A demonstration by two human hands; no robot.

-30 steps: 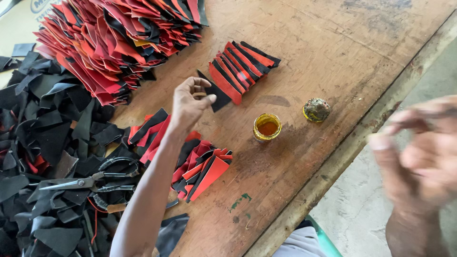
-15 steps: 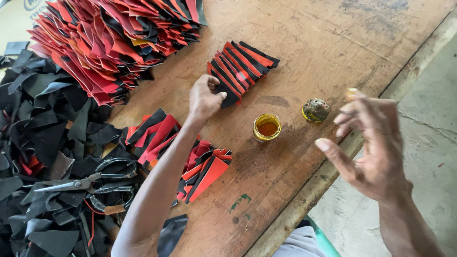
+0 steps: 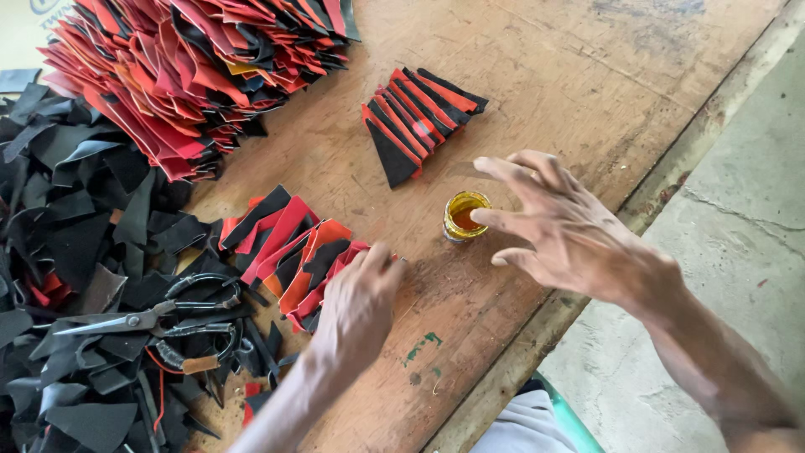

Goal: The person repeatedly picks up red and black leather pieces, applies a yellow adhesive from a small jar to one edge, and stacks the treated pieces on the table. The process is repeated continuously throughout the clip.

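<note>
Both hands are shifting: left hand is now pressing fingertips on the near red-and-black pieces, grip curled, empty. Right hand is hovering spread beside the glue cup, nearer it.

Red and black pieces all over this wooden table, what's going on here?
A person sits at a wooden table. Their left hand rests on a fanned stack of red and black cut pieces near the table edge. The right hand hovers open, fingers spread, beside a small cup of amber liquid. Another neat fan of pieces lies farther back, a big heap beyond, and scissors on black scraps.
</note>
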